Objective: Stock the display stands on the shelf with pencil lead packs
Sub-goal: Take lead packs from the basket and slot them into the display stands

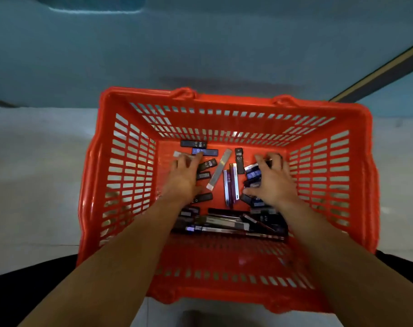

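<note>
A red plastic basket (127, 161) stands on the floor below me, its bottom strewn with several small dark pencil lead packs (239, 156), some marked HB 0.7, plus longer silver and purple packs (231, 185). Both my arms reach down into it. My left hand (184, 172) lies over packs at the left of the basket floor, fingers spread and touching a pack near its fingertips. My right hand (271, 179) curls its fingers and thumb around a bunch of dark packs (252, 174) at the right. No display stand shows.
The basket sits on a pale tiled floor (35, 173). Beyond it rises a blue-grey surface (200, 48), with a dark diagonal strip (377, 74) at the upper right. Dark clothing (23, 291) fills the bottom corners.
</note>
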`<control>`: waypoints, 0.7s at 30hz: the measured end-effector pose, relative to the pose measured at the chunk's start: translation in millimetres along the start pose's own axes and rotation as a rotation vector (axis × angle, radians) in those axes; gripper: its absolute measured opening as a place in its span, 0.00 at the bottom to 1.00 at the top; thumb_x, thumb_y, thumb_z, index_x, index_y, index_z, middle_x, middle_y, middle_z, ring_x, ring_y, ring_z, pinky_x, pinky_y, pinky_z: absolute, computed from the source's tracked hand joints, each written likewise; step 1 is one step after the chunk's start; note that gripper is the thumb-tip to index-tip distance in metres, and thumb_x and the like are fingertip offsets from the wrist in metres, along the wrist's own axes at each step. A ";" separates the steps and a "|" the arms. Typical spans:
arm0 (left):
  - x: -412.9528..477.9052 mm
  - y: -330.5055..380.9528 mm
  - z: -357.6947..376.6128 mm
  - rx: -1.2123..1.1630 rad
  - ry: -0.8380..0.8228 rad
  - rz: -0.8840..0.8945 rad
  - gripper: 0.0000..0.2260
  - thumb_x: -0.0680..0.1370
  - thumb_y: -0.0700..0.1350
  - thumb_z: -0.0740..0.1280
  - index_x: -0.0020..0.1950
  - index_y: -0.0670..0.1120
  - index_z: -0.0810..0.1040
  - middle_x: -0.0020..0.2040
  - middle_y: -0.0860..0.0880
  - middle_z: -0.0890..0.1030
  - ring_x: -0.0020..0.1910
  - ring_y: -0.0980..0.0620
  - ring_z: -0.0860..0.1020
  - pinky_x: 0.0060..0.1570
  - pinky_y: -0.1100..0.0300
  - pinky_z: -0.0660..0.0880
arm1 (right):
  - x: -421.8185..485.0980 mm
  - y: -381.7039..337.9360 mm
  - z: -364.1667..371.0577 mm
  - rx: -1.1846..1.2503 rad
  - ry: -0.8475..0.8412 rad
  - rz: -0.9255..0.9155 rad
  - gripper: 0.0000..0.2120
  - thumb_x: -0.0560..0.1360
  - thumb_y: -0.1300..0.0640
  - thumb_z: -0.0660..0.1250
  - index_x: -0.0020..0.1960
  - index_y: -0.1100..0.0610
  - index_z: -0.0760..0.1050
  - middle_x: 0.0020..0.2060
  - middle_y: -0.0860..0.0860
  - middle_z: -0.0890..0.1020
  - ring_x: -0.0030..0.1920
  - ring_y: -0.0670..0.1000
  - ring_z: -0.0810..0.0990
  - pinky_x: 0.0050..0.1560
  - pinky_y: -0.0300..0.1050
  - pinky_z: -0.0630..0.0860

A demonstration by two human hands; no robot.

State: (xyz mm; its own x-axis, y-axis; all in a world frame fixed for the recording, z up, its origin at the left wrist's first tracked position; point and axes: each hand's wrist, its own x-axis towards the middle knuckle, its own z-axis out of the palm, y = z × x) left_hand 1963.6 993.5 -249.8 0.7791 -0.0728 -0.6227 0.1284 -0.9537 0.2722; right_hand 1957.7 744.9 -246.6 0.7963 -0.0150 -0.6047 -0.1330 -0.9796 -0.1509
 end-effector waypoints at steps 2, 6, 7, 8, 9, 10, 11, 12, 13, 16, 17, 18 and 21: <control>2.2 -3.7 -1.1 -0.023 0.051 0.010 0.41 0.75 0.48 0.75 0.81 0.57 0.54 0.73 0.46 0.61 0.72 0.42 0.65 0.70 0.47 0.68 | 0.7 -2.5 0.5 0.040 0.025 -0.002 0.52 0.65 0.35 0.77 0.80 0.49 0.55 0.74 0.56 0.56 0.74 0.61 0.58 0.74 0.55 0.64; 5.6 -7.8 -4.6 0.066 0.188 0.044 0.33 0.74 0.51 0.76 0.76 0.57 0.64 0.70 0.46 0.65 0.70 0.43 0.66 0.67 0.44 0.73 | -1.1 -3.5 0.0 0.093 0.031 0.018 0.47 0.67 0.43 0.80 0.78 0.53 0.61 0.73 0.56 0.61 0.73 0.59 0.62 0.72 0.55 0.68; 7.0 -7.9 -5.2 0.105 0.210 0.064 0.33 0.73 0.52 0.76 0.75 0.57 0.66 0.72 0.46 0.64 0.72 0.43 0.65 0.68 0.43 0.72 | -2.5 -3.2 -0.6 0.056 0.037 0.018 0.45 0.67 0.42 0.79 0.77 0.52 0.62 0.73 0.55 0.63 0.73 0.59 0.63 0.71 0.55 0.68; 8.5 -8.1 -5.0 0.114 0.216 0.076 0.33 0.73 0.53 0.76 0.74 0.57 0.66 0.74 0.47 0.63 0.73 0.43 0.64 0.70 0.42 0.70 | -3.4 -2.2 -0.4 -0.001 0.056 0.010 0.44 0.67 0.40 0.78 0.76 0.51 0.63 0.72 0.54 0.66 0.73 0.59 0.63 0.71 0.56 0.68; 9.0 -7.6 -5.4 0.099 0.207 0.080 0.33 0.73 0.53 0.77 0.74 0.56 0.66 0.76 0.49 0.62 0.75 0.44 0.63 0.71 0.42 0.69 | -4.2 -1.2 0.2 -0.054 0.080 -0.002 0.43 0.67 0.37 0.77 0.75 0.51 0.65 0.71 0.53 0.68 0.72 0.59 0.64 0.70 0.56 0.68; 9.2 -7.4 -5.1 0.070 0.201 0.080 0.33 0.73 0.52 0.77 0.74 0.55 0.66 0.76 0.50 0.63 0.75 0.44 0.64 0.72 0.43 0.68 | -5.1 -0.8 0.6 -0.086 0.094 -0.010 0.42 0.66 0.34 0.76 0.73 0.50 0.67 0.69 0.52 0.70 0.70 0.58 0.64 0.69 0.55 0.68; 9.2 -6.9 -5.1 0.044 0.204 0.076 0.33 0.73 0.52 0.77 0.74 0.54 0.66 0.75 0.50 0.65 0.74 0.45 0.65 0.72 0.44 0.68 | -5.4 -1.0 0.9 -0.095 0.092 -0.010 0.42 0.65 0.32 0.75 0.72 0.50 0.68 0.68 0.51 0.72 0.69 0.57 0.65 0.68 0.54 0.68; 8.9 -6.6 -5.0 0.022 0.216 0.068 0.33 0.73 0.52 0.77 0.74 0.52 0.66 0.74 0.50 0.68 0.73 0.45 0.67 0.71 0.45 0.69 | -5.0 -1.8 1.1 -0.092 0.080 -0.010 0.41 0.65 0.32 0.75 0.71 0.50 0.68 0.67 0.51 0.73 0.68 0.57 0.66 0.68 0.54 0.68; 8.4 -5.8 -5.2 0.011 0.224 0.053 0.33 0.72 0.52 0.77 0.73 0.52 0.66 0.72 0.49 0.70 0.71 0.45 0.68 0.70 0.47 0.70 | -4.3 -3.6 1.2 -0.084 0.058 -0.019 0.40 0.65 0.32 0.74 0.70 0.50 0.68 0.66 0.51 0.73 0.68 0.56 0.67 0.68 0.54 0.67; 8.8 -2.3 -4.1 -0.045 0.176 -0.026 0.35 0.71 0.54 0.78 0.72 0.50 0.66 0.69 0.47 0.72 0.68 0.43 0.70 0.68 0.48 0.71 | -2.6 -12.7 4.0 -0.036 0.002 -0.090 0.32 0.69 0.35 0.74 0.66 0.50 0.69 0.62 0.51 0.76 0.64 0.55 0.73 0.64 0.52 0.69; 9.3 -1.0 -2.9 -0.128 0.147 -0.065 0.35 0.71 0.53 0.79 0.72 0.50 0.66 0.68 0.47 0.73 0.68 0.43 0.71 0.67 0.48 0.71 | -2.6 -16.1 5.3 -0.010 -0.014 -0.102 0.31 0.70 0.37 0.74 0.65 0.51 0.70 0.61 0.52 0.76 0.62 0.55 0.74 0.62 0.51 0.70; 9.9 0.5 -1.2 -0.235 0.124 -0.102 0.35 0.71 0.51 0.79 0.72 0.50 0.67 0.68 0.47 0.73 0.68 0.44 0.72 0.67 0.47 0.72 | -2.6 -19.4 6.3 0.010 -0.029 -0.103 0.31 0.70 0.38 0.74 0.65 0.53 0.70 0.60 0.52 0.76 0.60 0.55 0.75 0.61 0.51 0.72; 11.0 2.8 3.8 -0.364 0.087 -0.143 0.31 0.72 0.46 0.78 0.71 0.48 0.68 0.67 0.46 0.74 0.67 0.45 0.73 0.68 0.47 0.72 | -2.0 -25.2 6.9 0.049 -0.035 -0.090 0.32 0.71 0.40 0.75 0.66 0.56 0.70 0.59 0.54 0.75 0.58 0.56 0.76 0.56 0.51 0.75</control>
State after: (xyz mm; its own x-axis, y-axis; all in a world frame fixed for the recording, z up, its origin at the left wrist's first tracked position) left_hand 1970.2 988.9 -258.7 0.7849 0.0927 -0.6127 0.4357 -0.7857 0.4392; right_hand 1955.3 771.0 -247.0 0.7856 0.0802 -0.6135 -0.0914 -0.9656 -0.2433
